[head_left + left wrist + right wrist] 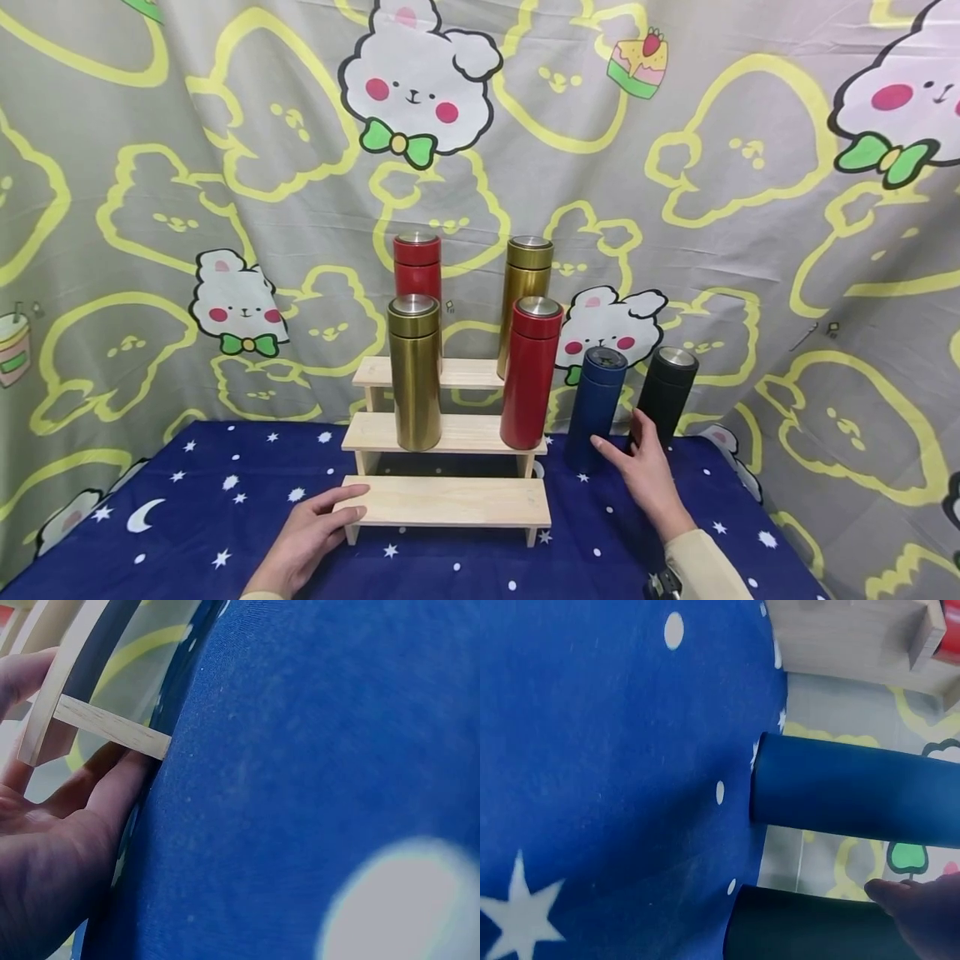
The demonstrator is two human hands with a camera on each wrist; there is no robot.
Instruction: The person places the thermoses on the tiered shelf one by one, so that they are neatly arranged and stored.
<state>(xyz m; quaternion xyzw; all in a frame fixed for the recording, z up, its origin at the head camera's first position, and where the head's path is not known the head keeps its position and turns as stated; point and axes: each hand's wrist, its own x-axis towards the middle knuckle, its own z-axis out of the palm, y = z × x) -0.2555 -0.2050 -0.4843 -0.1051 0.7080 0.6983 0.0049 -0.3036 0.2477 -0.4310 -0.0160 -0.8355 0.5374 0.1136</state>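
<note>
A three-step wooden stand (pixel 442 500) stands on the cloth. My left hand (pixel 311 533) grips the left end of its lowest step, with fingers above and below the board in the left wrist view. On the middle step are a gold thermos (pixel 417 383) at left and a red thermos (pixel 531 383) at right. Behind them, on the top step, stand another red thermos (pixel 417 265) and another gold thermos (pixel 525 287). My right hand (pixel 651 479) is spread at the blue thermos (pixel 595 408) and black thermos (pixel 666 392), thumb toward the blue, fingers by the black.
A dark blue cloth (pixel 225 533) with white stars and moons covers the table. Behind it hangs a grey curtain (pixel 315 225) with cartoon rabbits. The blue and black thermoses stand on the cloth to the right of the stand.
</note>
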